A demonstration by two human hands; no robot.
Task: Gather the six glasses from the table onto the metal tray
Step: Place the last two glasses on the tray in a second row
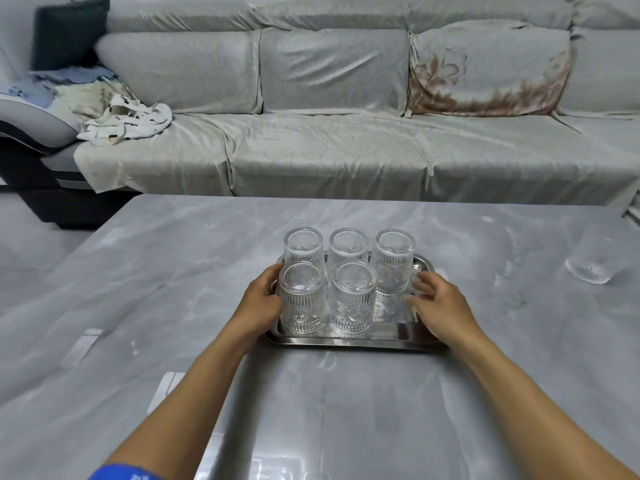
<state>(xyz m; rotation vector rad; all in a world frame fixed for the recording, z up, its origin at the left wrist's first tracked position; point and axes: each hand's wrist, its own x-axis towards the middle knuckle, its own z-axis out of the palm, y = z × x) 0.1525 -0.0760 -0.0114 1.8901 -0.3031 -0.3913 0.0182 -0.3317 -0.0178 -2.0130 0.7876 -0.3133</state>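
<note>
Head view: five clear ribbed glasses (348, 282) stand on the rectangular metal tray (353, 342); the sixth clear glass (588, 263) waits far right on the grey marble counter (138, 289). Left hand (263, 301) touches the near-left glass; right hand (441, 308) is released, grasping nothing.

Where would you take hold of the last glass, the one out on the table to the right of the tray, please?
Take the sixth glass around its ribbed side wall with the right hand, the nearer one, coming from the near side. It seems tilted or lying over, though blur hides exactly how, so wrap the body rather than pinch the rim. The free tray spot is front right.
</note>
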